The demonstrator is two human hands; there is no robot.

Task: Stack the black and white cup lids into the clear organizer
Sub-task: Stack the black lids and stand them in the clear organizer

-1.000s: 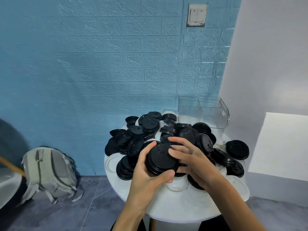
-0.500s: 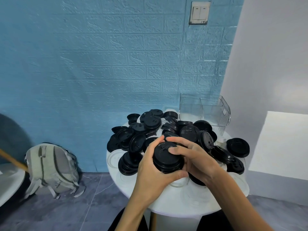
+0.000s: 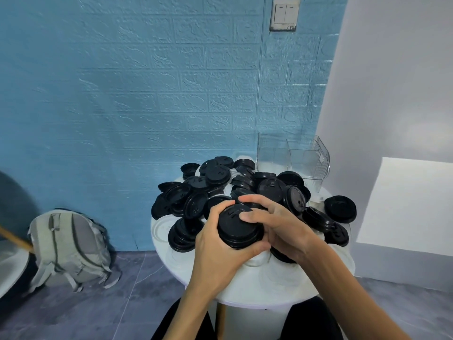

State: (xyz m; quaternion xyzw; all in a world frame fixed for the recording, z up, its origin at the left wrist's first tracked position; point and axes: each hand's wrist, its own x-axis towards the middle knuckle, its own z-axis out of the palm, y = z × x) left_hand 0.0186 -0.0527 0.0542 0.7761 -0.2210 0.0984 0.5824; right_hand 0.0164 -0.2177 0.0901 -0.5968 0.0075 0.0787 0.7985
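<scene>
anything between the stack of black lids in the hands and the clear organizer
Yes: the pile of loose black lids lies on the table between the held stack and the clear organizer; above the pile, nothing visible blocks it.

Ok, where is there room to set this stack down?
The clear organizer looks empty, both sections. Bare white table lies at the near edge, below both hands, though clear lids seem to lie there. The middle is crowded with loose black lids.

Two hands, left (image 3: 215,244) and right (image 3: 282,231), are showing. One clear organizer (image 3: 293,158) is standing on one round counter (image 3: 257,288). Black lids (image 3: 218,174) are lying piled, too many and overlapped for counting. One backpack (image 3: 71,246) is sitting on the floor; one wall switch (image 3: 284,14) is showing.
</scene>
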